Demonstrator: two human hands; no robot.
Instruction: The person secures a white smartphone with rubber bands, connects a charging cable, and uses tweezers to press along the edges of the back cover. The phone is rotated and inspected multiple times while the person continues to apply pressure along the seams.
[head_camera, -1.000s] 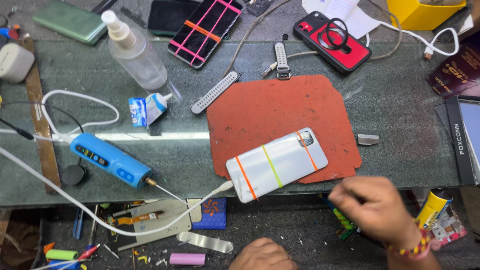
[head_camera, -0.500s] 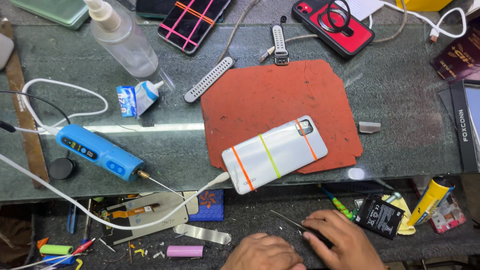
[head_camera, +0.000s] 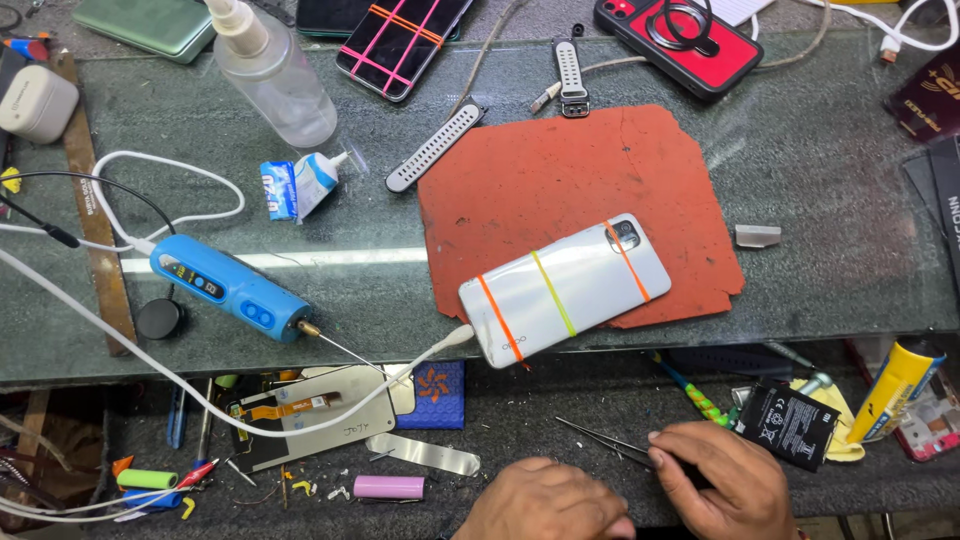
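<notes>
Your right hand, bottom centre-right of frame, is pinched shut on thin metal tweezers, tips pointing upper left. Your left hand sits just beside it at the bottom edge, loosely curled; can't tell whether it holds anything. A black battery lies just right of your right hand.

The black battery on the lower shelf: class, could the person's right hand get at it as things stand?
Probably yes. The black battery lies uncovered just right of the right hand, with nothing between them, though that hand already holds tweezers.
</notes>
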